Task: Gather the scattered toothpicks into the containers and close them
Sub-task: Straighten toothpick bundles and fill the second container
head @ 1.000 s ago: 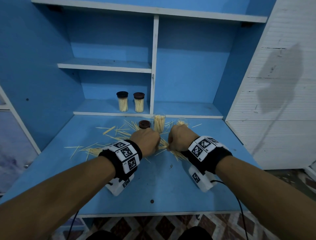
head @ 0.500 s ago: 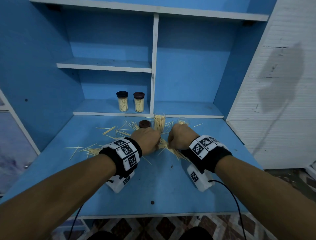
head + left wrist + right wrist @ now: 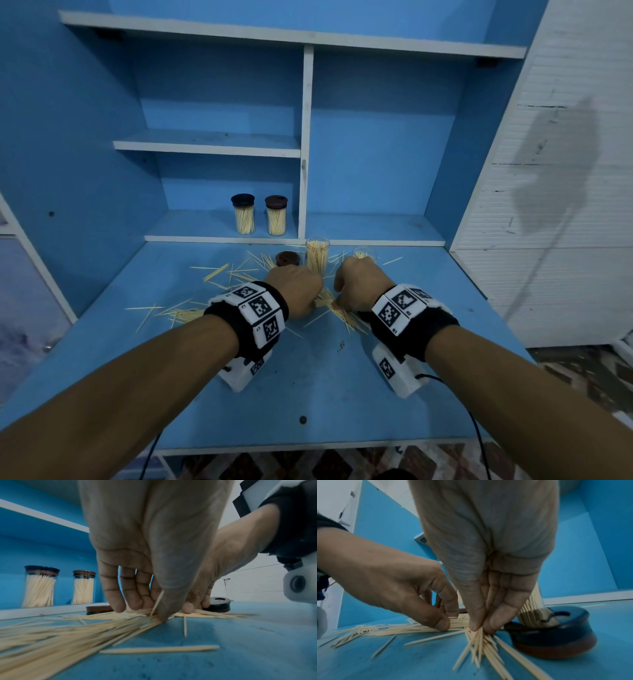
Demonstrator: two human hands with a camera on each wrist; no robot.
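The left hand (image 3: 295, 288) and right hand (image 3: 363, 284) have barely shifted over the last second. They stay knuckle to knuckle over the same heap of toothpicks (image 3: 329, 301), at the middle of the desk (image 3: 308, 394) toward its back edge.

The right wrist view shows the right hand's fingers and thumb pinched on a tuft of toothpicks, which fans out below them onto the desk. The left hand's thumb and curled fingers nip a flat bundle lying just beside that tuft. Both bundles touch the desk and neither has been lifted.

So the change is in the grip and not the place. This looks like the squaring-up step, with loose sticks being drawn into bundles that can be carried.

Just behind the hands stands an open jar (image 3: 317, 255), about full. A second jar (image 3: 363, 254), also open, is partly hidden by the right hand. A lid (image 3: 287, 258) lies left of the open jar, and another lid (image 3: 556, 635) sits close by the right fingers.

More toothpicks are strewn toward the left edge (image 3: 181, 313). Two shut jars (image 3: 243, 214) stand on the shelf (image 3: 219, 222) behind.

The task is partly done. Two jars are still to be topped up and capped, and the left scatter is still to be collected.
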